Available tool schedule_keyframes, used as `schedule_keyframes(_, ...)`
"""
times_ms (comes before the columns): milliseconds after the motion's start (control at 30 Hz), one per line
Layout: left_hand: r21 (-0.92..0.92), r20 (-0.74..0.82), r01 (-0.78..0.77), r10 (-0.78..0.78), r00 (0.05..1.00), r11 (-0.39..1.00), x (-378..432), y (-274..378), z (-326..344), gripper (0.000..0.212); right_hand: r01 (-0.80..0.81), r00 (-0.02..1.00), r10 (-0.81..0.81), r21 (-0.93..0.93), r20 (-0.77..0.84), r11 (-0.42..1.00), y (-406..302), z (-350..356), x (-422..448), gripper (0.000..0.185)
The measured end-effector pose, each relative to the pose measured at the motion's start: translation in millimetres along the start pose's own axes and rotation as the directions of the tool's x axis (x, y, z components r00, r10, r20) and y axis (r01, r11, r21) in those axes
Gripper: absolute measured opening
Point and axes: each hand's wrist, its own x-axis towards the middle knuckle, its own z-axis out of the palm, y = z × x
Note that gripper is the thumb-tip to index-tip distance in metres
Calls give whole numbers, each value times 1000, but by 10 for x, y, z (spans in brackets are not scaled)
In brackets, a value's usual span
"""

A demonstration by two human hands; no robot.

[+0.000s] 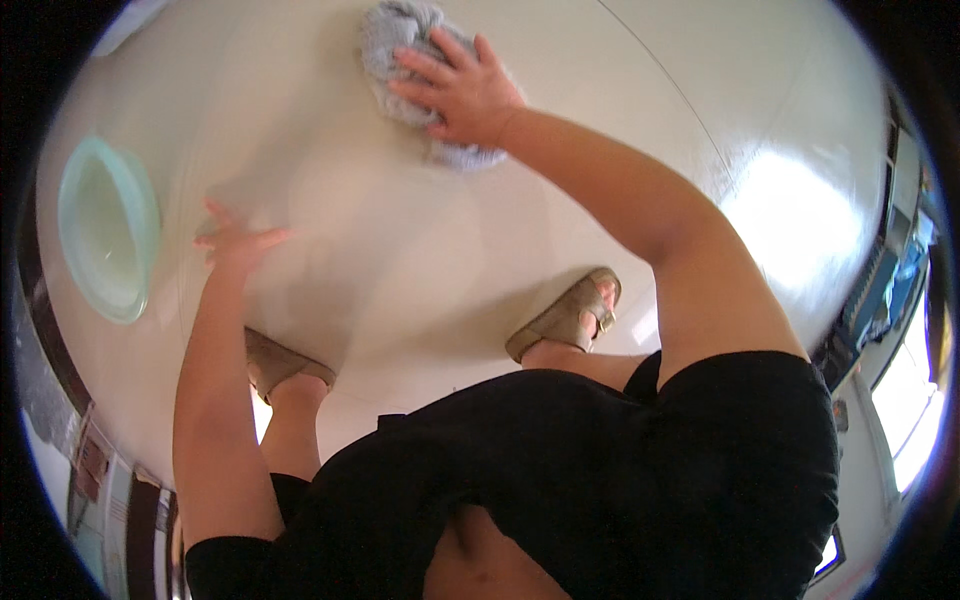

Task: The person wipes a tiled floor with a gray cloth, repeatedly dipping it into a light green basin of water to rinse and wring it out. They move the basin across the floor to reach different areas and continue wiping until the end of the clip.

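Spread flat, my right hand (465, 94) presses on a crumpled grey cloth (390, 45) lying on the pale, glossy floor (420, 225). The cloth shows beyond my fingertips and below my wrist; its middle is hidden under the palm. My left hand (238, 238), slightly blurred, is at the left with its fingers apart and nothing in them. Whether it touches the floor I cannot tell. To its left stands a translucent pale-green plastic basin (105, 232); I cannot tell whether there is water in it.
My sandalled feet (566, 315) are planted wide apart on the floor. A thin dark seam (675, 86) crosses the floor at upper right, near a bright patch of reflected light (799, 217). Furniture and blue items (892, 270) line the right rim.
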Motion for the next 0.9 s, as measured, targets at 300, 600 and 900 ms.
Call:
schedule_keyframes(300, -38, 9, -62, 62, 998, 997, 167, -171, 97, 133, -868, 492, 850, 189, 190, 460, 2108, 745, -2776, 53)
schedule_keyframes(600, -47, 69, 49, -46, 997, 998, -33, 20, -37, 140, -952, 181, 929, 296, 322, 83, 763, 715, -3206, 77)
schedule_keyframes(900, 53, 61, 58, -61, 996, 997, 72, -157, -18, 145, -220, 926, 87, 340, 367, 914, -1691, -514, -1416, 57)
